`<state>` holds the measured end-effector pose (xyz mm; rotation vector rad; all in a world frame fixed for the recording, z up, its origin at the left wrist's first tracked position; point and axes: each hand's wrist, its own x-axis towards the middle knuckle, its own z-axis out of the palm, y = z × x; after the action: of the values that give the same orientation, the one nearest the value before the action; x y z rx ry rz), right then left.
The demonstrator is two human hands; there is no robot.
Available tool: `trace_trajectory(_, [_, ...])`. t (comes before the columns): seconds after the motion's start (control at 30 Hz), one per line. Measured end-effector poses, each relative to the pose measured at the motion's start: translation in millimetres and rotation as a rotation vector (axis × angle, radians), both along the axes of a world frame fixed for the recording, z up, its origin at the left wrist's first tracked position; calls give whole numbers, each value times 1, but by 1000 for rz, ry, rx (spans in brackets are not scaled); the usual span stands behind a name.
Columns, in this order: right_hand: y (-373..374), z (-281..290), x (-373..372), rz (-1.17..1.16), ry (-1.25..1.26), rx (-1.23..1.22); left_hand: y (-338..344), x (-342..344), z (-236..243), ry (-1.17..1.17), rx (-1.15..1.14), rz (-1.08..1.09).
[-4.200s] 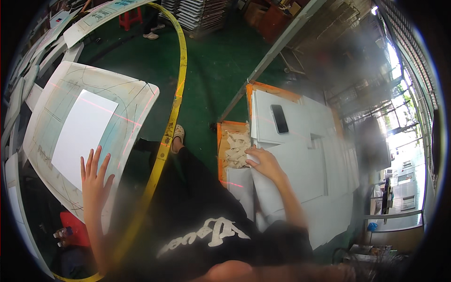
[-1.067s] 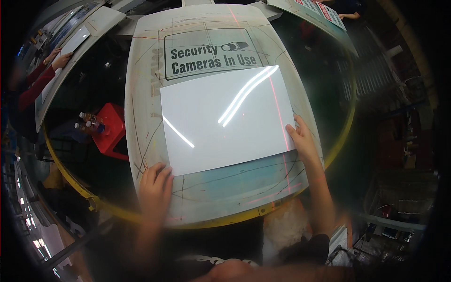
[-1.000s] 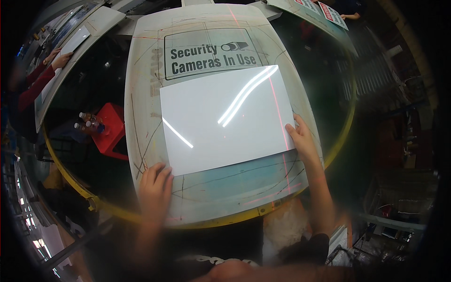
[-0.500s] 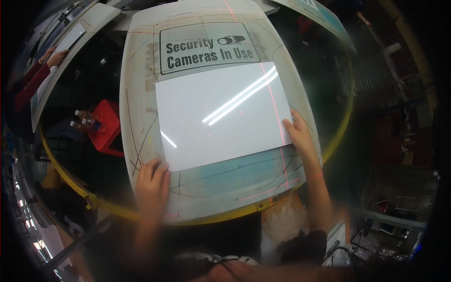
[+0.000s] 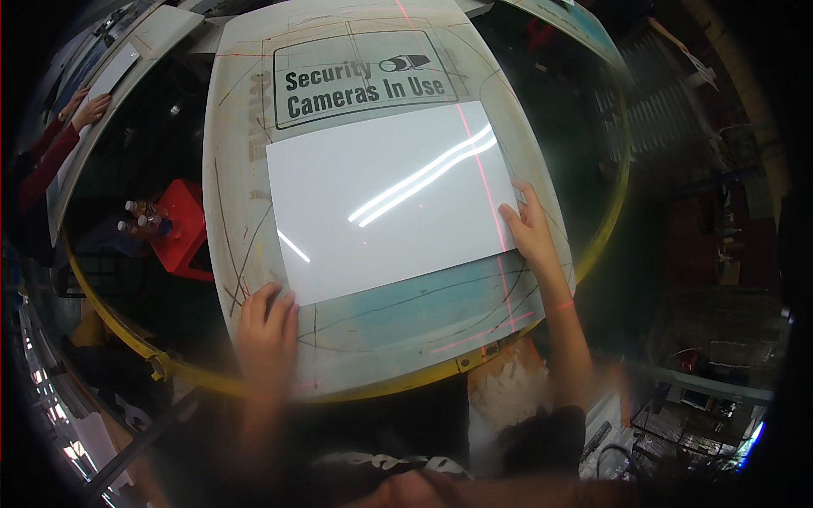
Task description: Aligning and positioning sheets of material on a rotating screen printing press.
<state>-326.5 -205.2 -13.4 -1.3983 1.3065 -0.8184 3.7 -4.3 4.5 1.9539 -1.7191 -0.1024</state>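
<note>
A glossy white rectangular sheet (image 5: 381, 203) lies over a pale board (image 5: 241, 186) that carries a printed black frame with lettering and a camera picture. At the sheet's right edge is my right hand (image 5: 532, 230), thumb on top and fingers around the edge, closed on it. My left hand (image 5: 268, 326) rests at the sheet's lower left corner, its bent fingers apart on the board and the nearest one touching the corner. Red laser lines cross the sheet and the board. Bright lamp reflections show on the sheet.
A yellow curved rail (image 5: 406, 388) runs round below the board. To the left stands a red stool (image 5: 185, 229) with several bottles (image 5: 146, 218). Further left, another person's hands (image 5: 89, 110) hold a white sheet (image 5: 114, 72) on a neighbouring board. One more board (image 5: 567, 21) is at the upper right.
The whole view has shifted slightly, so board, sheet and hands appear a little further left and up. Both hands keep their places on the sheet. The lamp reflection now looks wavy.
</note>
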Motion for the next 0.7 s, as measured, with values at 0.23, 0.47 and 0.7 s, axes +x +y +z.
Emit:
trace_trajectory(0.23, [0,3,0,3,9,11,1,0,-1,-6,3,6])
trace_trajectory(0.47, [2,1,-1,7,-4,14,2,0,-2,-25,1,0])
trace_trajectory(0.7, [2,4,-1,7,-3,25,0,0,-2,-19,16,0])
